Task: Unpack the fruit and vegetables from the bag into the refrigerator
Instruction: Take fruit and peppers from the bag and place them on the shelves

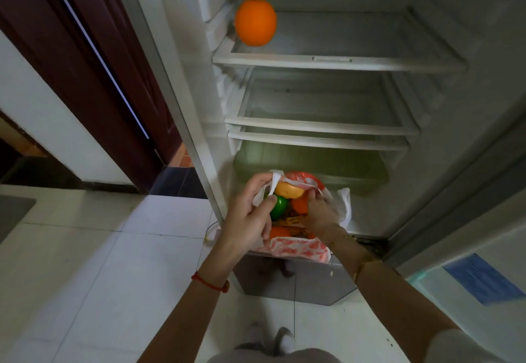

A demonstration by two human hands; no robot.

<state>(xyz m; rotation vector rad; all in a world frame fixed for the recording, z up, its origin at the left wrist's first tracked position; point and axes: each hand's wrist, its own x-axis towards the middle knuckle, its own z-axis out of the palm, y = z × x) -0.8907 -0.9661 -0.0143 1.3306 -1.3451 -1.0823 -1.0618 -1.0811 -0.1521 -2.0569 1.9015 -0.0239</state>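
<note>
The left hand (250, 214) pinches the rim of the white and red plastic bag (296, 248) on the refrigerator's low ledge. The right hand (318, 214) reaches inside, fingers half hidden, grasp unclear. Fruits inside overlap. 1 round orange (255, 22) lies on the top glass shelf (338, 62).

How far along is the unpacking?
Barely started. One orange sits on the top shelf. The left hand holds the bag open while the right hand reaches inside. Several fruits, including a green one, remain bagged.
</note>
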